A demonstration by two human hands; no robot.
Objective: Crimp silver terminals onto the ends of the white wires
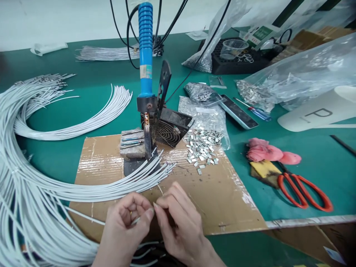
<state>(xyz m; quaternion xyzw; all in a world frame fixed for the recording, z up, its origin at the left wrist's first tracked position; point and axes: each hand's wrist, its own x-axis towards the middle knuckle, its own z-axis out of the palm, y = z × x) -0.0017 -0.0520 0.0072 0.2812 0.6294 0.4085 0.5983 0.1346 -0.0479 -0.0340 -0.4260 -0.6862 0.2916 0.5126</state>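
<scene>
Near the front edge of the cardboard sheet, my left hand (126, 226) is closed around a white cable (135, 221), a bit of which shows inside the curled fingers. My right hand (182, 222) pinches at the left fingertips, thumb and forefinger together. What lies in that pinch is hidden or too small to name. Just beyond both hands, a thick bundle of white cables (111, 189) fans out across the cardboard (222, 200). Behind their tips stands a soldering iron with a blue handle (146, 48), pointing down in a holder.
Small metal pieces (204, 146) are heaped beside a fan (169, 128). Orange-handled scissors (303, 191) lie right, near pink cloth (267, 151). A phone (239, 111), screwdriver (257, 112) and plastic bags (306, 74) lie behind. More cables (16, 155) fill the left side.
</scene>
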